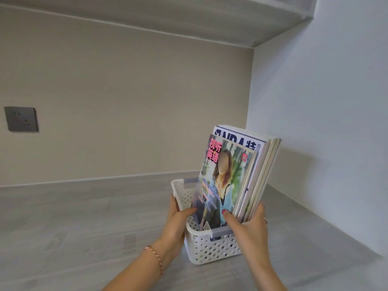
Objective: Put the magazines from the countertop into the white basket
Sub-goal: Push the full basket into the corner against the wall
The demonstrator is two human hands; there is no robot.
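A stack of several magazines (pixel 235 175) stands upright inside the white perforated basket (pixel 210 246) on the grey countertop (pixel 84 217). The front cover shows a person and pink characters; a larger magazine with blue letters stands behind it. My right hand (pixel 249 223) grips the lower right edge of the stack, thumb pressed on the front cover. My left hand (pixel 178 217) holds the basket's left wall, thumb touching the cover's lower left corner. The magazines' bottom edges are hidden inside the basket.
The basket stands near the corner where the beige back wall meets the white right wall (pixel 325 122). A grey wall socket (pixel 21 119) is at the left. A shelf or cabinet underside (pixel 189 17) runs overhead.
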